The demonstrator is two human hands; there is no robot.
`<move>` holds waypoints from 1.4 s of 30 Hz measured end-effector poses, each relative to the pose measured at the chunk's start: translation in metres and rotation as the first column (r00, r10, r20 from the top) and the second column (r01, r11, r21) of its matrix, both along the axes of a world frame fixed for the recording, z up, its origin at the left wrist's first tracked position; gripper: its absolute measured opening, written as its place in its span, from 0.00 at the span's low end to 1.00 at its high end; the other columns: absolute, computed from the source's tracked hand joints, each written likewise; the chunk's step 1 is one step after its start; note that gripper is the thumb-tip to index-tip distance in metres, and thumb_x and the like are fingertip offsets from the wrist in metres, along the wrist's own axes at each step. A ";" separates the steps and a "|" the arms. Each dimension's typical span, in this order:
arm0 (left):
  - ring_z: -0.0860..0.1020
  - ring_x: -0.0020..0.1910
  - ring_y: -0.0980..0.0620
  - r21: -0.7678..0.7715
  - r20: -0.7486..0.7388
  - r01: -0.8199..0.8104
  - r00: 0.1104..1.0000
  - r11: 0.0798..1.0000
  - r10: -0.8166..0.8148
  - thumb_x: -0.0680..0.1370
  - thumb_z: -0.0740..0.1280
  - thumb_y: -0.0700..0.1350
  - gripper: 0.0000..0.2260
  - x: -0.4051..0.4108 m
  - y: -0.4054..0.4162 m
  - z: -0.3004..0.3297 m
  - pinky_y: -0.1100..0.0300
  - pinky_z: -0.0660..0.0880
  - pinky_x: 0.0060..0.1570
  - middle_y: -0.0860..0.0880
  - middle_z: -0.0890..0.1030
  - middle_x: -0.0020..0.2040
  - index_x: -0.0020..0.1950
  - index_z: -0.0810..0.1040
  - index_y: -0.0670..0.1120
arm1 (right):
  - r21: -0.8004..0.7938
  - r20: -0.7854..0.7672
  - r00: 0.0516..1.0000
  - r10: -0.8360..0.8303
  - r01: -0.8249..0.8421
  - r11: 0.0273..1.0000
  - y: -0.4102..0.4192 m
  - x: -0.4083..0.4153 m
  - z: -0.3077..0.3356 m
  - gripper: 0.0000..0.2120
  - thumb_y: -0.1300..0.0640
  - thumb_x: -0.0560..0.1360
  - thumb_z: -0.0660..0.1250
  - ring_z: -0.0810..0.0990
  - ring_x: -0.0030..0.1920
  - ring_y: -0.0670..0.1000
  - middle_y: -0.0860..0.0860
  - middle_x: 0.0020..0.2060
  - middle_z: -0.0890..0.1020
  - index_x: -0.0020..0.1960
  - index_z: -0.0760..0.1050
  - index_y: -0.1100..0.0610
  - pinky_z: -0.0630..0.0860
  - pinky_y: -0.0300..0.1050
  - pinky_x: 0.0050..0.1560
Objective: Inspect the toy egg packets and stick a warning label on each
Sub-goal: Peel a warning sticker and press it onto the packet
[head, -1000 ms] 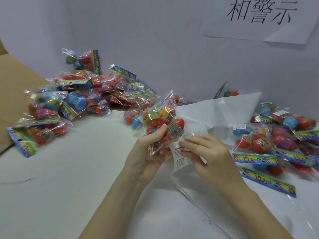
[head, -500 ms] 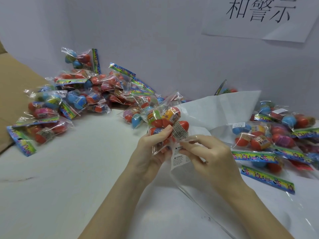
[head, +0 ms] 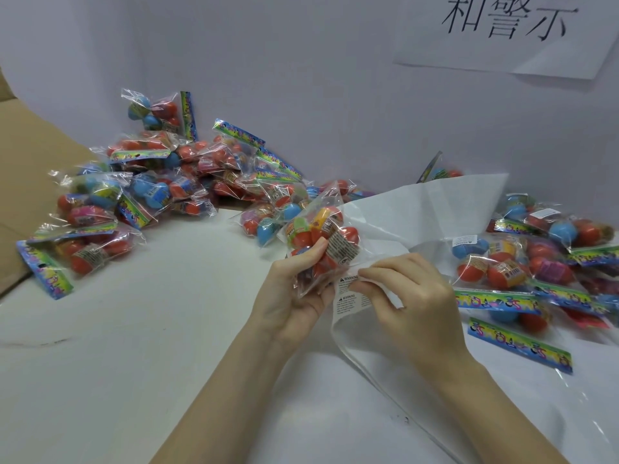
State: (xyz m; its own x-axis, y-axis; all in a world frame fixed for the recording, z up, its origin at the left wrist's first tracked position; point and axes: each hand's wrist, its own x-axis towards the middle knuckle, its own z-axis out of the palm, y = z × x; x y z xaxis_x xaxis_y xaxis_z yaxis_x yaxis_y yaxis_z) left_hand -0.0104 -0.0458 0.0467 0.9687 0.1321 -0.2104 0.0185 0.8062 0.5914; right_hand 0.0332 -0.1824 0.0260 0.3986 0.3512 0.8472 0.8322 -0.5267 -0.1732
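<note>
My left hand (head: 294, 296) grips a clear packet of toy eggs (head: 321, 239) with red, yellow and green eggs inside, held above the white table (head: 134, 329). My right hand (head: 412, 296) pinches a white warning label (head: 348, 296) at its top edge, just below the packet and beside my left palm. The label's lower part still lies against a white sheet of labels (head: 418, 212) under my right hand.
A big heap of egg packets (head: 160, 182) lies at the back left, next to a cardboard box (head: 20, 169). More packets (head: 536, 262) lie at the right. A paper sign (head: 509, 31) hangs on the wall behind.
The packet in my left hand has tilted slightly and my right hand's fingers have shifted up along the label toward the packet.
</note>
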 end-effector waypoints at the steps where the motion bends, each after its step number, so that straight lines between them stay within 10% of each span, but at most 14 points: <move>1: 0.81 0.33 0.51 -0.011 -0.008 -0.006 1.000 1.000 0.006 0.63 0.69 0.39 0.06 0.000 0.000 0.000 0.61 0.80 0.40 0.43 0.83 0.39 0.36 0.84 0.40 | -0.013 0.014 1.000 -0.012 0.012 1.000 0.000 -0.001 0.000 0.03 0.61 0.65 0.73 0.79 0.32 0.56 0.53 0.32 0.82 0.35 0.81 0.61 0.73 0.46 0.36; 26: 0.82 0.35 0.48 -0.042 -0.021 0.056 0.998 0.998 -0.057 0.56 0.73 0.40 0.11 -0.001 0.006 -0.002 0.57 0.76 0.42 0.43 0.82 0.40 0.37 0.84 0.40 | -0.343 0.114 0.992 0.059 -0.017 0.939 -0.008 0.001 0.010 0.12 0.72 0.61 0.70 0.78 0.31 0.56 0.52 0.33 0.81 0.39 0.82 0.58 0.66 0.47 0.38; 42: 0.83 0.38 0.46 -0.111 0.075 0.113 0.992 0.987 -0.106 0.64 0.69 0.38 0.17 0.000 0.004 -0.004 0.56 0.81 0.40 0.40 0.83 0.42 0.52 0.78 0.37 | -0.249 -0.045 0.997 0.069 -0.078 0.965 -0.004 -0.003 0.011 0.05 0.63 0.65 0.71 0.78 0.37 0.57 0.53 0.36 0.81 0.40 0.82 0.58 0.66 0.47 0.39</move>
State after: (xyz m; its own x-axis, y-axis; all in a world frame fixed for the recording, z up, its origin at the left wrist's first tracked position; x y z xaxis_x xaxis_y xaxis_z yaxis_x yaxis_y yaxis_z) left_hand -0.0108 -0.0422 0.0431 0.9885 0.0032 -0.1509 0.0731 0.8643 0.4975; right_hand 0.0301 -0.1868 0.0370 0.3919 0.5800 0.7142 0.8659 -0.4948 -0.0733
